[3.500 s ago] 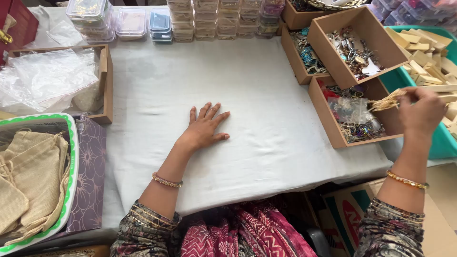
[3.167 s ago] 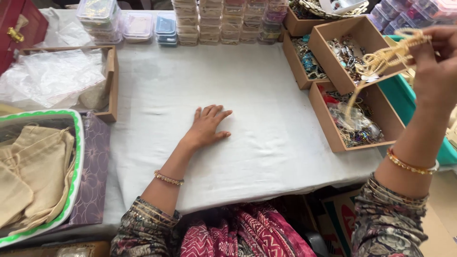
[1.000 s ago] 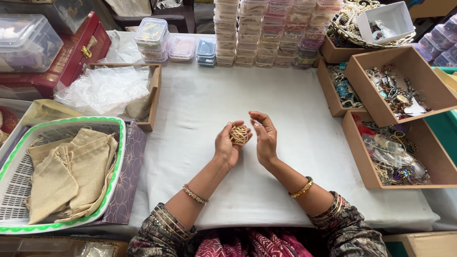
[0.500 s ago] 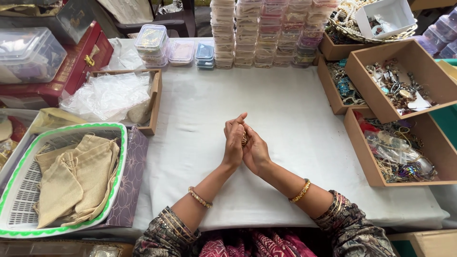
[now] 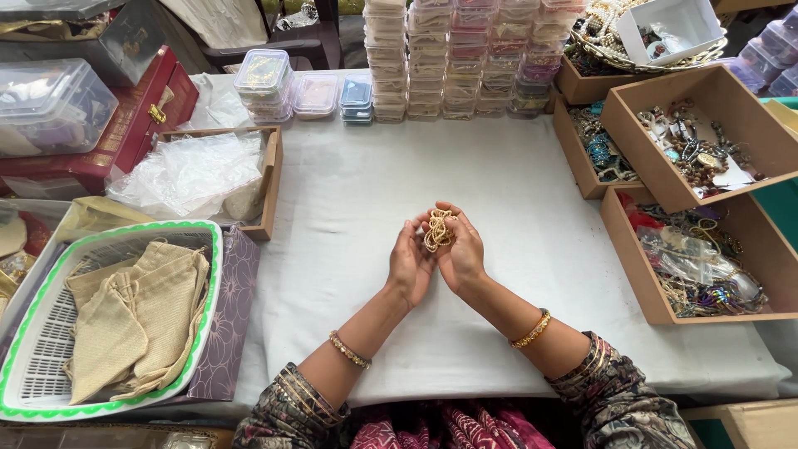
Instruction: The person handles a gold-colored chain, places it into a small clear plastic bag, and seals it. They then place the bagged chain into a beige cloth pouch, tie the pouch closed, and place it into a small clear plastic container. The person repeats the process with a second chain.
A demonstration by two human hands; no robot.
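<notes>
A bundled golden bead chain point(image 5: 438, 228) is cupped between both my hands above the middle of the white-covered table point(image 5: 349, 199). My left hand point(image 5: 410, 264) supports it from the left, palm turned inward. My right hand point(image 5: 460, 252) presses against it from the right, fingers curled around the bundle. Both wrists wear gold bangles.
Cardboard boxes of jewellery point(image 5: 690, 150) line the right side. Stacked small plastic boxes point(image 5: 465, 58) stand at the back. A wooden tray of clear plastic bags point(image 5: 199, 175) and a green-rimmed white basket with beige cloth pouches point(image 5: 125, 316) sit at the left.
My right hand fetched the golden chain from the right-hand boxes and brought it to the centre. Both hands closed flat over it, and now they have parted slightly, showing the bundle.
</notes>
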